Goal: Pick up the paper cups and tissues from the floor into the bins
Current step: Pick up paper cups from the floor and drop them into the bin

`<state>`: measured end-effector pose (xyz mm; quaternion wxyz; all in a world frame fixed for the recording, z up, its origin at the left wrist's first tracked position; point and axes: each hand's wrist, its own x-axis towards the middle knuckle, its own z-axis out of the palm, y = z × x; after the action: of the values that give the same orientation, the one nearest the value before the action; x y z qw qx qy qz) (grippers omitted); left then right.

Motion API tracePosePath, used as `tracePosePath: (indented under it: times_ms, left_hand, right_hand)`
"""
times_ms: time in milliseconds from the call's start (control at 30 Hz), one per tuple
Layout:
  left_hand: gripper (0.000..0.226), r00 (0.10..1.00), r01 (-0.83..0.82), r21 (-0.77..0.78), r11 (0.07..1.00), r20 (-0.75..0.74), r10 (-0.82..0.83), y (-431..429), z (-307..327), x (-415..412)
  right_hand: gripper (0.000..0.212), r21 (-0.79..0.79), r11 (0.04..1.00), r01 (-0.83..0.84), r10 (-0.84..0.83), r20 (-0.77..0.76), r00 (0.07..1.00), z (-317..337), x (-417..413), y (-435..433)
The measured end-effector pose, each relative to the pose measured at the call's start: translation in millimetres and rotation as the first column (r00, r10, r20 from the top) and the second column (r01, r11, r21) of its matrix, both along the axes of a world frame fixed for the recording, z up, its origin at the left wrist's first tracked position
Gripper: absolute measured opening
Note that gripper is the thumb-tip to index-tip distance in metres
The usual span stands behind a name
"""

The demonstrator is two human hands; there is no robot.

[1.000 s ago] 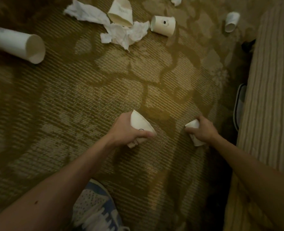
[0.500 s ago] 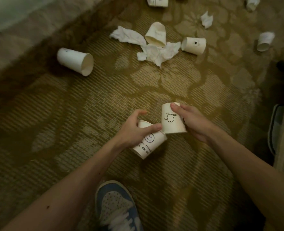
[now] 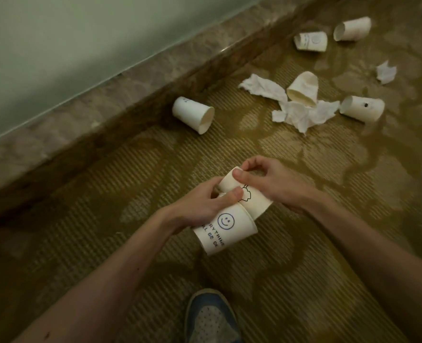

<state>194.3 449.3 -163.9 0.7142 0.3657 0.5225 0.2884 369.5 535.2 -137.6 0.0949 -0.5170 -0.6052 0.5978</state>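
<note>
Head view, looking down. Pale wall [image 3: 56, 45] upper left, stone skirting [image 3: 106, 115] below it, patterned carpet floor [image 3: 106, 243] over the rest. My blue shoe [image 3: 210, 318] at the floor's near edge.

Mid-floor, held off the carpet:
- left grip [image 3: 200, 204] curled round the smiley cup [image 3: 226, 231], thumb lapping onto the doodle cup [image 3: 252, 201]
- right grip [image 3: 272, 179] pinching the doodle cup's base end, thumb on top
- the two cups touch; whether nested, cannot tell

Still on the floor:
- plain cup [image 3: 194, 115] on its side by the skirting edge
- tissue heap [image 3: 301, 113] toward the far right, crushed cup [image 3: 303, 89] on it, dotted cup [image 3: 362, 108] just beside
- two cups [image 3: 310, 40] at the far edge
- tissue scrap [image 3: 386, 71] lying apart
</note>
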Motion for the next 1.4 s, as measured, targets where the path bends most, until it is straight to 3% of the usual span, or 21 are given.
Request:
tracePosePath:
  times_ms: [167,367,500,633,700,733,800,833,867,967,1133,1233,1400]
  left_hand:
    - [0.057,0.991,-0.132,-0.090,0.987,0.020,0.134,-6,-1,-33]
    - [0.056,0.965,-0.244,-0.099,0.965,-0.124,0.231,-5,-6,-78]
    - [0.049,0.946,-0.300,-0.114,0.947,-0.166,0.279,-5,-12,-103]
    - [0.046,0.940,-0.312,-0.107,0.944,-0.178,0.291,-4,-16,-113]
    - [0.045,0.942,-0.305,-0.130,0.943,-0.187,0.279,-6,-18,-119]
    - [0.044,0.942,-0.299,-0.140,0.944,-0.199,0.269,-7,-19,-122]
    - [0.040,0.939,-0.304,-0.155,0.940,-0.216,0.268,-7,-21,-130]
    - [0.038,0.937,-0.308,-0.161,0.938,-0.222,0.270,-7,-21,-134]
    - [0.037,0.935,-0.311,-0.162,0.937,-0.230,0.270,-5,-21,-137]
    - [0.040,0.924,-0.320,-0.138,0.937,-0.264,0.276,-1,-21,-141]
    - [0.044,0.893,-0.287,-0.071,0.955,-0.380,0.240,-2,-11,-147]
    - [0.049,0.858,-0.167,-0.074,0.983,-0.502,0.108,-1,4,-159]
    - [0.049,0.667,0.132,-0.142,0.981,-0.719,-0.193,4,50,-174]
  right_hand:
    - [0.027,-0.010,0.997,-0.083,0.082,-0.046,0.996,-11,-41,7]
    - [0.053,-0.053,0.981,-0.184,0.181,-0.064,0.981,-20,-92,23]
    - [0.044,-0.057,0.962,-0.266,0.261,-0.080,0.962,-23,-120,33]
    - [0.019,-0.055,0.925,-0.376,0.377,0.001,0.926,-25,-138,39]
    - [0.014,0.134,0.922,-0.364,0.354,0.090,0.931,-24,-144,44]
    - [0.015,0.315,0.896,-0.314,0.274,0.166,0.947,-24,-147,50]
    - [0.034,0.667,0.707,-0.238,0.029,0.309,0.951,-22,-153,67]
    - [0.048,0.739,0.627,-0.248,-0.053,0.358,0.932,-22,-156,78]
    - [0.062,0.738,0.613,-0.281,-0.078,0.411,0.908,-24,-157,89]
    - [0.087,0.531,0.765,-0.364,0.043,0.522,0.852,-37,-158,103]
    - [0.070,0.451,0.810,-0.374,0.158,0.447,0.880,-53,-151,93]
    - [0.067,0.339,0.831,-0.441,0.292,0.408,0.865,-53,-150,70]
    - [0.063,0.320,0.872,-0.370,0.280,0.295,0.914,-32,-136,36]
